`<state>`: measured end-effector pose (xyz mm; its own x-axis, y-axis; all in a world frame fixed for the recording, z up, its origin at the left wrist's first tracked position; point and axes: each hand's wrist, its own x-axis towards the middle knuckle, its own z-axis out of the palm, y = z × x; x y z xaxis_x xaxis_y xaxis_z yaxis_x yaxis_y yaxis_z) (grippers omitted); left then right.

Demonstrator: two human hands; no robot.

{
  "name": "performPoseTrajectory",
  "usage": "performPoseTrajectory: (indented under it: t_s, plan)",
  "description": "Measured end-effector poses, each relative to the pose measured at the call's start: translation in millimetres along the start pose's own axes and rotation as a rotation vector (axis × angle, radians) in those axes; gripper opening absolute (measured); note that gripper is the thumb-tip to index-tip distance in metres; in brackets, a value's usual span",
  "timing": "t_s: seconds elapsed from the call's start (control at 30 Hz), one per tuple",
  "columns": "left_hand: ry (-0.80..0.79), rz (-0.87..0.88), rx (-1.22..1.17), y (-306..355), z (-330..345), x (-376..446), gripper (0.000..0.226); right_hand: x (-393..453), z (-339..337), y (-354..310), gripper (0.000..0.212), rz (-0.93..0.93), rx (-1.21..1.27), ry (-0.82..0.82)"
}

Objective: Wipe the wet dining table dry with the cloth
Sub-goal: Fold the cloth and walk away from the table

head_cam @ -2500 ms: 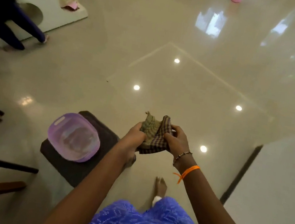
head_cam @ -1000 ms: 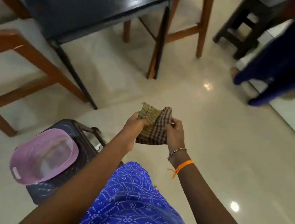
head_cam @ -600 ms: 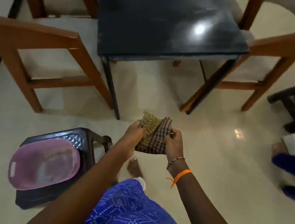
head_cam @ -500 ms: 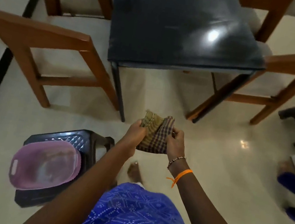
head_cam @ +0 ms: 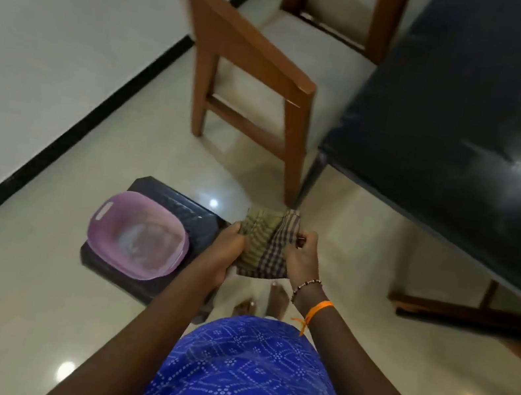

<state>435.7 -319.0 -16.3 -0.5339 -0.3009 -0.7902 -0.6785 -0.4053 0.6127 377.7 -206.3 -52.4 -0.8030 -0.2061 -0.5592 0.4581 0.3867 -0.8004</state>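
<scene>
Above the floor, short of the dining table's (head_cam: 477,106) near corner, the cloth (head_cam: 266,245) hangs bunched between both hands. Left hand (head_cam: 225,250) is closed on the cloth's left side, fingers curled around the folds; right hand (head_cam: 302,257) is closed on its right edge, thumb and fingers pinching the checked fabric. Cloth is not touching the table yet; it sits in mid-air, lower than the tabletop and off its near-left corner. Tabletop is dark and glossy with a bright glare patch toward the near-right edge; whether that sheen is water or only reflection cannot be told, frame is motion-blurred. A wooden chair (head_cam: 254,67) stands along the table's left edge, close in. A pink basin (head_cam: 137,238) rests on a dark stool (head_cam: 179,214) just left of the hands. Step in hand looks like readying the cloth and closing on the table. To do it well, probably: fold the cloth into a flat pad rather than a wad so more surface meets the top; step around the chair instead of leaning over it; start at the near corner and pull in overlapping straight passes toward one edge; turn to a dry face once it stops taking up water. Wringing over the basin seems the sensible option if it saturates.
</scene>
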Motion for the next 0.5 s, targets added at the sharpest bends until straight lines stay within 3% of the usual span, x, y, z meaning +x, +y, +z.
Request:
performPoseTrajectory:
  t_s: [0.27, 0.5]
  plan:
    - [0.237, 0.031, -0.324, -42.3, -58.4, -14.8, 0.047, 30.0, 77.9, -13.2, 0.024, -0.105, -0.356, -0.495]
    - [0.434, 0.031, -0.52, -95.1, -109.7, -8.7, 0.052, 24.5, 158.3, 6.1, 0.031, -0.255, -0.686, -0.762]
